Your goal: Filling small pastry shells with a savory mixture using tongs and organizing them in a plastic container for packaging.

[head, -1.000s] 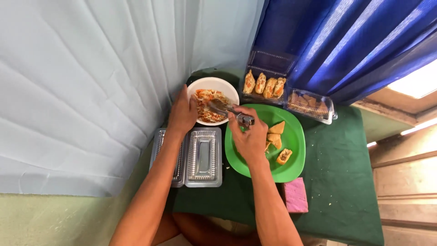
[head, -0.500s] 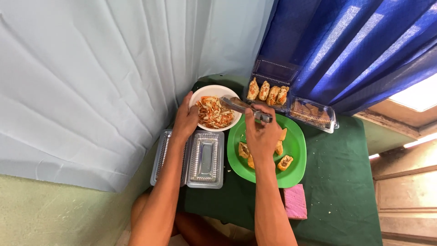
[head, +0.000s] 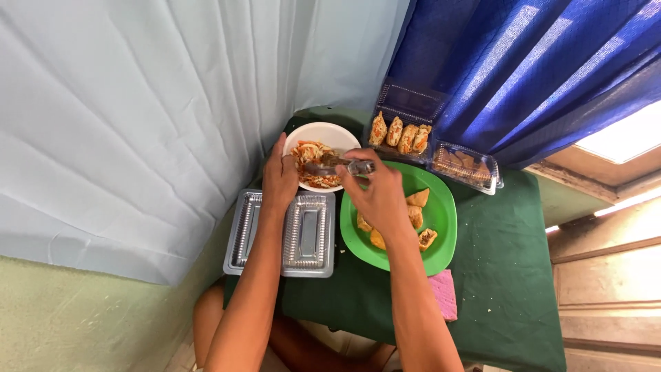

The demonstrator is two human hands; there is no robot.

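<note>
Since the earlier frame our right hand (head: 377, 196) has drawn back a little from the food trays toward the white bowl (head: 323, 136), and the metal utensil (head: 342, 165) it grips now dips into the shredded salad (head: 315, 165) rather than hanging above the bowl's far rim. We close the right hand's fingers around the utensil's handle, its working end lying in the orange and pale shreds. Our left hand (head: 279, 178) is curled against the bowl's near-left rim, touching it and steadying it; whether the fingers hook under the rim we cannot tell.

We take the white bowl as our landmark. It sits at the far left corner of the green-clothed surface (head: 509, 275), close against the pale curtain (head: 138, 117). Just right of the bowl and a little nearer to us lies the green plate (head: 441, 238), carrying several fried pastry pieces (head: 416, 207), partly under our right hand. Beyond the bowl to its right stands an open clear tray of filled pastries (head: 399, 134), with a second clear tray (head: 468, 165) further right, under the blue curtain (head: 509, 69). Directly nearer to us than the bowl lies an open, hinged clear container (head: 303, 238), touching our left forearm. Well apart from the bowl, past the plate at the surface's near edge, rests a pink sponge (head: 444, 295).
</note>
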